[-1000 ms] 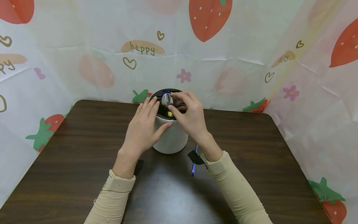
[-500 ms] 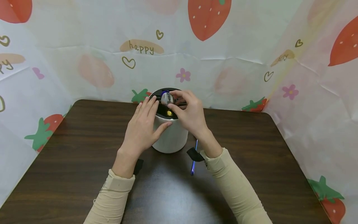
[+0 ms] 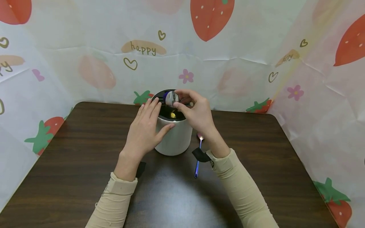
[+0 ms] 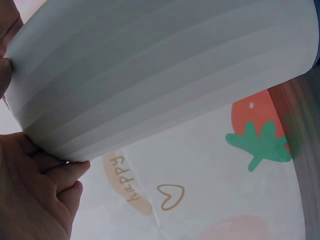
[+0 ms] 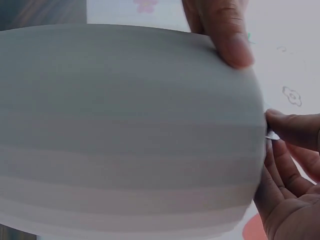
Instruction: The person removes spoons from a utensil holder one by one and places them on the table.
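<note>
A white cylindrical utensil holder [image 3: 174, 142] with a black top stands at the back of the table. My left hand [image 3: 142, 129] rests against its left side, fingers straight over the rim and thumb on the front wall. With thumb and fingers, my right hand [image 3: 198, 114] pinches a shiny rounded silvery piece [image 3: 171, 98], like a spoon's bowl, above the black top. Something dark blue shows beside that piece. A small yellow thing [image 3: 173, 115] shows inside the holder. The wall also fills both wrist views, and in the right wrist view the pinched piece is mostly hidden.
A blue-violet spoon [image 3: 196, 169] lies on the dark wooden table [image 3: 85, 142], right of the holder and partly under my right wrist. Cloth [image 3: 242, 47] printed with strawberries hangs behind the table and along its sides.
My right hand has shifted slightly to the right, turning the silvery piece a little. More of the spoon on the table shows. My left hand has stayed where it was.
</note>
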The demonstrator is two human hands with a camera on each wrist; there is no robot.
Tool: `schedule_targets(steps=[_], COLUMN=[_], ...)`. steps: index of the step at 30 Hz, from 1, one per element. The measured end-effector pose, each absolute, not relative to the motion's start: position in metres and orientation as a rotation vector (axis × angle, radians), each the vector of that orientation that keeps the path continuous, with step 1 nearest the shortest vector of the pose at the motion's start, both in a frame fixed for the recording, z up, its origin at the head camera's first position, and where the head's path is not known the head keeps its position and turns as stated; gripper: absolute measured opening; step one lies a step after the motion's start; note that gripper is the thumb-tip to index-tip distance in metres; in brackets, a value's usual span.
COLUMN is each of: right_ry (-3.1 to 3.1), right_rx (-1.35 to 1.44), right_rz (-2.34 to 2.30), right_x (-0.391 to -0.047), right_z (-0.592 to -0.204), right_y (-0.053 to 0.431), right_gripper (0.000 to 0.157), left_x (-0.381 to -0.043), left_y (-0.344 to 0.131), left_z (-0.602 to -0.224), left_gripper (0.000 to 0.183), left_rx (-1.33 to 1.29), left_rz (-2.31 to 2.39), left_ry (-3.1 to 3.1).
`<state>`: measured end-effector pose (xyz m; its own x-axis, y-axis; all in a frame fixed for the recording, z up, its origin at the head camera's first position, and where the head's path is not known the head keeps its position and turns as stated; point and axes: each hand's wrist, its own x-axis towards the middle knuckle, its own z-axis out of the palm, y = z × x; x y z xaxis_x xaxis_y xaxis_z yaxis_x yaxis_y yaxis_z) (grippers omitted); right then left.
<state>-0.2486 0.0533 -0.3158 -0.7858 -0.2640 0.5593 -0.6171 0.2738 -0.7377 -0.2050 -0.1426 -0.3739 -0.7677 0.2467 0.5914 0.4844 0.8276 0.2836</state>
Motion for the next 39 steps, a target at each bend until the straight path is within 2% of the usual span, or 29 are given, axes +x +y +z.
schedule_targets(steps=[15,28,39], right_ry=[-2.002,-1.750,-1.532], right_rx=[0.832,0.926,0.882], right_rz=[1.781,1.751,1.835], right_x=[-0.244,-0.237,-0.226], right_z=[-0.298,-0.281,-0.266], right_y=[0.064,0.075,0.092], right_gripper=[0.034,0.036,0.037], left_x=[-0.204,-0.205,-0.204], left_y=[-0.141,-0.141,-0.141], left_z=[-0.374,-0.374,-0.374], left_gripper=[0.083,0.082,0.083], left_rx=[-0.527,-0.521,-0.515], left_rz=[-0.592,-0.586,-0.582], left_ry=[-2.469,-2.480,-2.485])
